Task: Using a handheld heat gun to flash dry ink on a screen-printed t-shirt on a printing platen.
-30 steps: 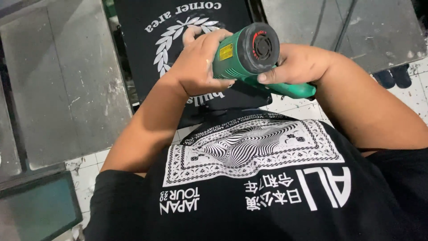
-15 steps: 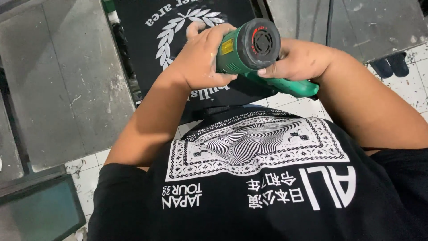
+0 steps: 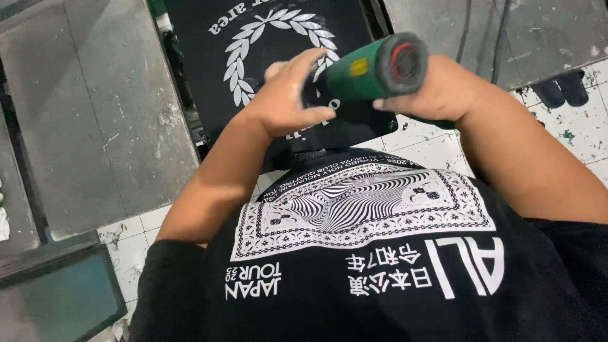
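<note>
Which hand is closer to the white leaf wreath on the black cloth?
Left. The left hand hovers right beside the white wreath print; the right hand holds the green tool farther right.

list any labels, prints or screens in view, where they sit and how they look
Small label: on the green heat gun's barrel, yellow rectangle.
Wreath print: on the black garment on the platen, white leaves.
Framed screen: lower left, dark frame, teal mesh.

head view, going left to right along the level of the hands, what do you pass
grey metal platen → left hand → green heat gun → right hand → dark shoes on the tiled floor
</note>
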